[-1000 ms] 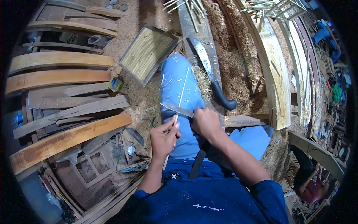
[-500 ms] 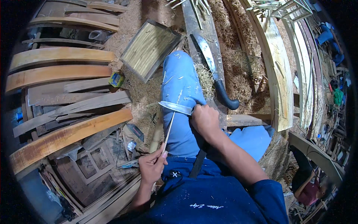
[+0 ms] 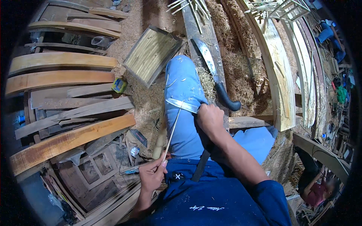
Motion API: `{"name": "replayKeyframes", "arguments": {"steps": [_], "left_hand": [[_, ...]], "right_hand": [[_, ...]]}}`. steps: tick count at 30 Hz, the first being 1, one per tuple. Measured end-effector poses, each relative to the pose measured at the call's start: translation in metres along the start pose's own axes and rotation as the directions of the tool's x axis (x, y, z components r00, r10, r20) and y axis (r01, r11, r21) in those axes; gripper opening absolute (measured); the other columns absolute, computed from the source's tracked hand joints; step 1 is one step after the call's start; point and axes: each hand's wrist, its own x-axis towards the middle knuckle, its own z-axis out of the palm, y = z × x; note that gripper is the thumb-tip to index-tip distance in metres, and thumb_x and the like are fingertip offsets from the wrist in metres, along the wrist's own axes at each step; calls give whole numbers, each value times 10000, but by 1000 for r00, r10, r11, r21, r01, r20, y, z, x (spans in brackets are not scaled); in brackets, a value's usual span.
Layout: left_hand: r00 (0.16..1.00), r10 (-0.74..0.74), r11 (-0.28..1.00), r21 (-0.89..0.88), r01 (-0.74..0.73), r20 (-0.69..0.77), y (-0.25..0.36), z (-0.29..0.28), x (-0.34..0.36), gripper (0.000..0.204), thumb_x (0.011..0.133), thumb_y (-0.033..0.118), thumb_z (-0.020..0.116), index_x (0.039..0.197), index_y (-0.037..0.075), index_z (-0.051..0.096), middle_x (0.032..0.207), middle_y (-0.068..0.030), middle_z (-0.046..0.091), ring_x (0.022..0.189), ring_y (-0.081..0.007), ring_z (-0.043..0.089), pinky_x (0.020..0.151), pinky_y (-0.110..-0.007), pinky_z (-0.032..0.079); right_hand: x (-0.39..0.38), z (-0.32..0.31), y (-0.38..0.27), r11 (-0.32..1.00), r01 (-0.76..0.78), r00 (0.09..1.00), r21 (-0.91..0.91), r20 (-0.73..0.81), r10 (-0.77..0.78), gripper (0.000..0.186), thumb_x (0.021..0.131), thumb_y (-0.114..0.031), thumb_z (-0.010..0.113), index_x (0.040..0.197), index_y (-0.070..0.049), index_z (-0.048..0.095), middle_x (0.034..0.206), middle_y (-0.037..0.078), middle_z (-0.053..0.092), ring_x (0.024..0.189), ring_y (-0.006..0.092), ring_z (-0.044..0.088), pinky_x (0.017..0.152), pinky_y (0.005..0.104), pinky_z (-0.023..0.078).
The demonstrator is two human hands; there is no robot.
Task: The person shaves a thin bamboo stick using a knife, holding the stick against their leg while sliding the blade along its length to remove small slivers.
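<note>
My left hand [image 3: 152,174] pinches the lower end of a thin pale stick [image 3: 173,132], which slants up and to the right over my thigh. In my right hand [image 3: 211,119], closed round its handle, is a knife [image 3: 185,105] with its blade pointing left across my blue trouser leg. The stick's upper end meets the blade near its middle. Small curled shavings [image 3: 183,80] lie on the trouser leg. Beyond my right hand, a machete [image 3: 207,58] with a black curved handle rests on a grey plank [image 3: 192,22].
A shallow wooden tray [image 3: 152,56] sits on the shaving-covered floor ahead. Boards [image 3: 60,75] are stacked at the left, long pale planks [image 3: 277,67] at the right. Thin sticks [image 3: 190,7] lie at the far end. Other people [image 3: 316,192] are at the right edge.
The knife blade has shifted slightly right and its tip now tilts up more. More of the stick shows between the blade and my left hand, which has moved slightly down and left.
</note>
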Motion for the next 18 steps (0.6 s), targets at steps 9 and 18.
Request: {"name": "replayKeyframes", "arguments": {"steps": [9,18], "left_hand": [[995,81,991,-109,-74,64,-8,-8,-18,294,906,-59,631,1194,-27,679,661,-84,662,448,-39,482,407,-205,372],[959,174,983,-94,-157,222,19,10,8,279,919,-13,630,1193,-38,676,638,-80,662,434,-28,471,404,-198,361]], "right_hand": [[18,-47,49,698,-203,977,687,95,192,295,888,-286,682,880,6,726,681,104,667,616,223,635,568,387,478],[-20,-89,24,82,-364,925,928,370,-90,281,937,-314,690,996,-43,730,662,-5,612,470,30,378,418,233,256]]}}
